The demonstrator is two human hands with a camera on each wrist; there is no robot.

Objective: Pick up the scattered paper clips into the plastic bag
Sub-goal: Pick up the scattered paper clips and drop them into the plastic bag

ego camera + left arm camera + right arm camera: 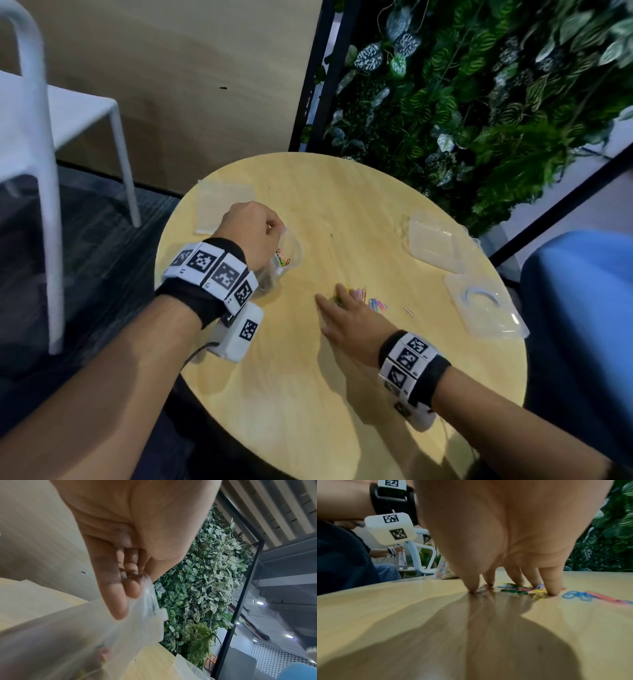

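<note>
A clear plastic bag (286, 255) with a few coloured clips inside hangs over the left part of the round wooden table (308, 394). My left hand (272, 230) pinches its top edge; in the left wrist view the fingers (132, 586) curl on the bag's zip strip (150, 601). Coloured paper clips (375, 302) lie in a loose pile mid-table, and one lone clip (409, 311) lies further right. My right hand (337, 310) is spread over the pile's left side, fingertips (553, 591) down on the table among the clips (522, 590). Blue clips (576, 595) lie just outside the hand.
A second flat plastic bag (222, 205) lies at the table's far left. A clear plastic box (433, 243) and its lid (486, 310) sit on the right side. A white chair (37, 154) stands left, a blue seat (582, 308) right, and a leafy wall (479, 102) stands behind.
</note>
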